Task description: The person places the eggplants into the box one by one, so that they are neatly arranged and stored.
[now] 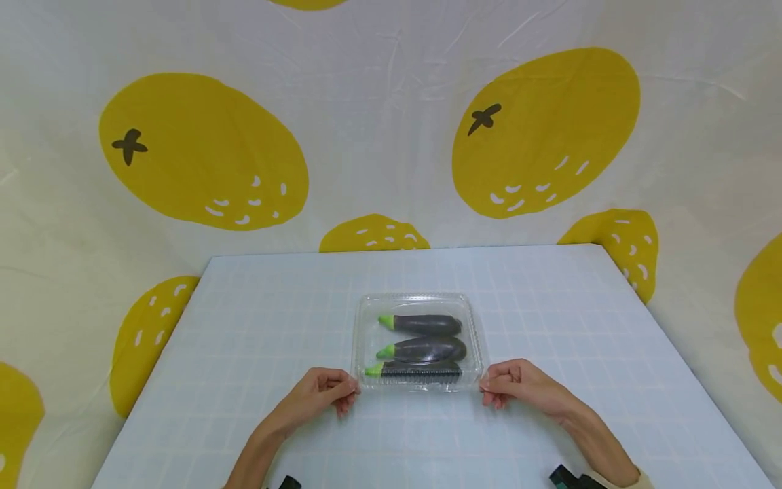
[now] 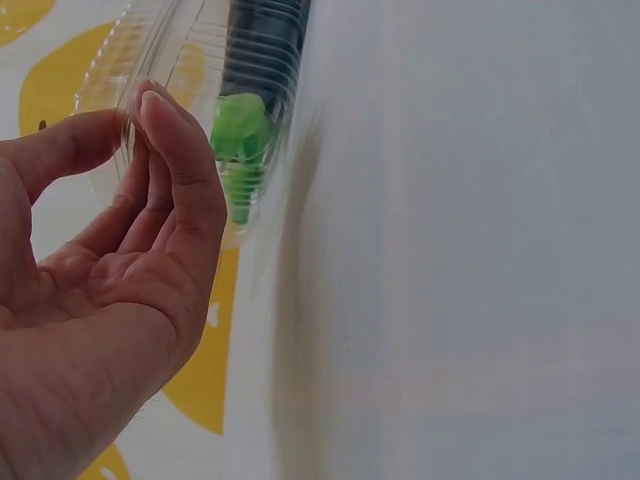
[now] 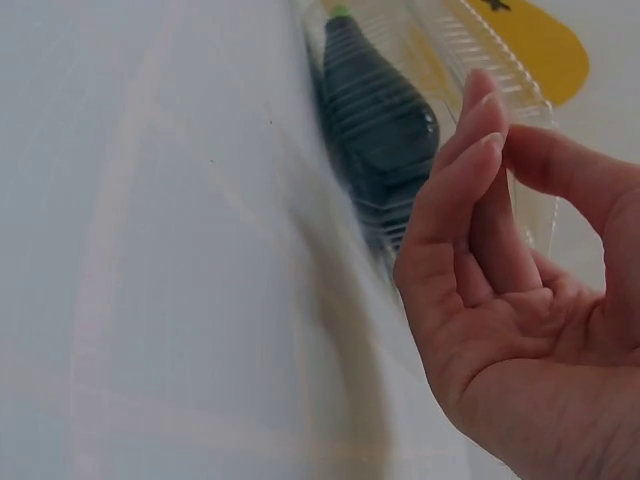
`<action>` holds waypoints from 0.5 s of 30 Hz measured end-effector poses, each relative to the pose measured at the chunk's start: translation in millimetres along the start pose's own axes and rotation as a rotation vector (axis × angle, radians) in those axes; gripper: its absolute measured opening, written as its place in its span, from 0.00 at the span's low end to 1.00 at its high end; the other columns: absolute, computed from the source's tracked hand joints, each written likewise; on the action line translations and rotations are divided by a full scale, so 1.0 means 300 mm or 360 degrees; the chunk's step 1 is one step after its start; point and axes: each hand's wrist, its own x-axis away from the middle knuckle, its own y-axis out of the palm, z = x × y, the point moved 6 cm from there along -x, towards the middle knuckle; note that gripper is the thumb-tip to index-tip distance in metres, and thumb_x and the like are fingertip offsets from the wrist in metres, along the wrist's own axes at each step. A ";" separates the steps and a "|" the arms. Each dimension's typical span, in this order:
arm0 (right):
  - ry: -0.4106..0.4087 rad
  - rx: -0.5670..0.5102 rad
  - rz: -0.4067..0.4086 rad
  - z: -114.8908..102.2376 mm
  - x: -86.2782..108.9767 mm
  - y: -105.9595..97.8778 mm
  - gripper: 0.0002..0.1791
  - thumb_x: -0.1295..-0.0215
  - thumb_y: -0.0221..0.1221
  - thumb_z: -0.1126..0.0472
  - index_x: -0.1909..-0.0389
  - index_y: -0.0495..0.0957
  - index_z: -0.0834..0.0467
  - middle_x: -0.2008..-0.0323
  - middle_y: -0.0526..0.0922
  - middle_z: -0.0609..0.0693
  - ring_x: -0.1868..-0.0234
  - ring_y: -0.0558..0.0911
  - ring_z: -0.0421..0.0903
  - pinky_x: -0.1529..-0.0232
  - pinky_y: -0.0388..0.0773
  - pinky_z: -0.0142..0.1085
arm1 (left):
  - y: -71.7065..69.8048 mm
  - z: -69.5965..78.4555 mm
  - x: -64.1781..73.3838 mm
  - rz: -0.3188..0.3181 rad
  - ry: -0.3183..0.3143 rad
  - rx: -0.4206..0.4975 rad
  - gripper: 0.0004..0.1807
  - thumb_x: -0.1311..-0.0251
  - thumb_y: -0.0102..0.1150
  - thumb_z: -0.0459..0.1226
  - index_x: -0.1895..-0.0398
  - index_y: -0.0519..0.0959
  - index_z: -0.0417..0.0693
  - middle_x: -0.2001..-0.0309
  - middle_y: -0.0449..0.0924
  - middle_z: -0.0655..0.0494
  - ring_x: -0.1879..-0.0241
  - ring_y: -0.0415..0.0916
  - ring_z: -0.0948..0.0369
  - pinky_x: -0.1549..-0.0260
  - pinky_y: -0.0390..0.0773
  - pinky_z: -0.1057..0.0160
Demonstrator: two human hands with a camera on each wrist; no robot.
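Note:
A clear plastic clamshell container [image 1: 417, 303] sits on the table with three dark eggplants in it, their green stem ends to the left. The far eggplant [image 1: 427, 324] and the middle eggplant [image 1: 430, 349] lie side by side; the near eggplant [image 1: 421, 371] shows through the ribbed front wall. At the front left corner, my left hand [image 1: 324, 394] pinches the container's rim between thumb and fingers. My right hand [image 1: 519, 387] pinches the rim at the front right corner. Both wrist views show the clear edge between thumb and fingertips.
The container stands on a pale table [image 1: 275, 305] with a faint grid pattern. Behind and beside the table hangs a white cloth [image 1: 379, 122] printed with large yellow fruits. Dark devices [image 1: 574, 477] show near both wrists at the bottom edge.

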 end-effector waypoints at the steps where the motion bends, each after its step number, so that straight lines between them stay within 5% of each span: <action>1: 0.0010 -0.0005 -0.0008 0.000 0.000 0.001 0.17 0.24 0.58 0.62 0.59 0.80 0.78 0.69 0.87 0.51 0.70 0.81 0.37 0.65 0.82 0.32 | -0.001 -0.001 0.001 0.0003 -0.0004 -0.0003 0.20 0.24 0.56 0.40 0.55 0.81 0.24 0.66 0.83 0.45 0.70 0.79 0.64 0.68 0.84 0.66; 15: 0.0024 0.0190 0.0010 -0.009 0.021 -0.035 0.17 0.21 0.55 0.58 0.58 0.79 0.72 0.70 0.82 0.53 0.69 0.80 0.44 0.63 0.81 0.36 | -0.047 0.018 0.015 0.0162 -0.0024 -0.0205 0.20 0.24 0.56 0.45 0.58 0.83 0.33 0.66 0.82 0.43 0.70 0.80 0.59 0.67 0.85 0.62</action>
